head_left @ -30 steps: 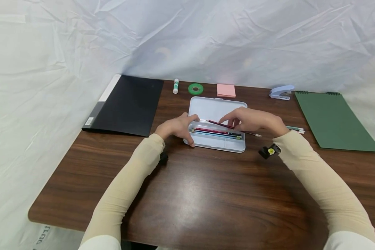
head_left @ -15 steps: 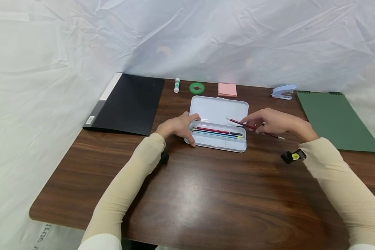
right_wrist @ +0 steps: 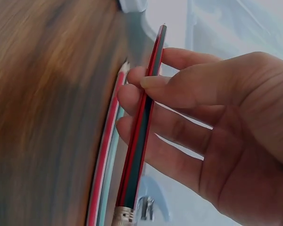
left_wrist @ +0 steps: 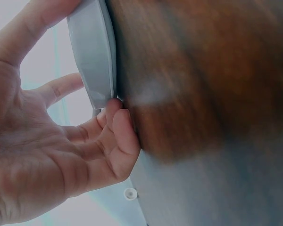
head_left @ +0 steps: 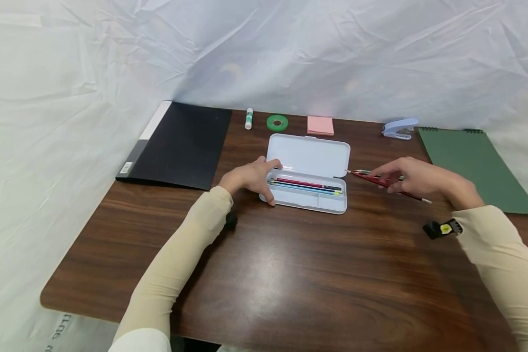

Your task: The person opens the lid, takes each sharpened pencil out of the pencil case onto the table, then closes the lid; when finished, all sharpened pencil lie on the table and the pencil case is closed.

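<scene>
A white pencil case (head_left: 309,154) lies unfolded on the table with its lid back. Several pencils (head_left: 305,185) rest in its long compartment. My left hand (head_left: 252,179) grips the case's left end between thumb and fingers; in the left wrist view the fingertips curl against the case's end wall (left_wrist: 95,56). To the right of the case, my right hand (head_left: 415,177) pinches a red-and-black striped pencil (right_wrist: 142,120), its metal-ringed end toward the camera in the right wrist view. Beside and below it, pencils with pink and pale green sides (right_wrist: 104,160) lie on the wood.
A black folder (head_left: 180,146) lies at left. Along the back are a glue stick (head_left: 249,119), green tape (head_left: 277,122), pink sticky notes (head_left: 320,125) and a pale blue stapler (head_left: 398,128). A green spiral notebook (head_left: 479,168) lies at right. White sheeting hangs behind.
My right hand has carried the red-and-black pencil from above the case rightward to the pencils lying on the table. My left hand stays on the case's left end.
</scene>
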The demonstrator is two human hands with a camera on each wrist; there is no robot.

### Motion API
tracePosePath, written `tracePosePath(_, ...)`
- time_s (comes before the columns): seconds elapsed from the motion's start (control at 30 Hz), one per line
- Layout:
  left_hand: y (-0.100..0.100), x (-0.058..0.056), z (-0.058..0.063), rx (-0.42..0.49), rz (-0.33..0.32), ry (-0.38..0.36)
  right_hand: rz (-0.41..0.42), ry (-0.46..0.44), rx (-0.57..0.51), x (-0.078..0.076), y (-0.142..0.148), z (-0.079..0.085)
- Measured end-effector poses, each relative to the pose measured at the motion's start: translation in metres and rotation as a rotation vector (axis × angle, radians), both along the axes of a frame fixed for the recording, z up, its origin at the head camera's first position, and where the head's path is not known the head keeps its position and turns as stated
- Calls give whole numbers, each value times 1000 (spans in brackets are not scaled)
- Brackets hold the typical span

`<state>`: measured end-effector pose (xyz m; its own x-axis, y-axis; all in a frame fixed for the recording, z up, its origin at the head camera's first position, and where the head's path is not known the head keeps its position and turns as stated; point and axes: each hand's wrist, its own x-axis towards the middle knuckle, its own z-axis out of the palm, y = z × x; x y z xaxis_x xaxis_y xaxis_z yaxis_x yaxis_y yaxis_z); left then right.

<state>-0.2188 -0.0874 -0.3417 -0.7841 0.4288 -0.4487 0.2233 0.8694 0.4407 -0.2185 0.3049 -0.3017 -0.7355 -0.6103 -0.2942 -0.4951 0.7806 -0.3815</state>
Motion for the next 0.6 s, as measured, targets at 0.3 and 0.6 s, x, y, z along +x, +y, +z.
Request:
tracePosePath(0.3,-1,0,-1,-2,-20,15,-30,73,38,0,9,-15)
tracePosePath(0.6,-2,0,0,1,-17,4,-53,153,66,2,11,-29)
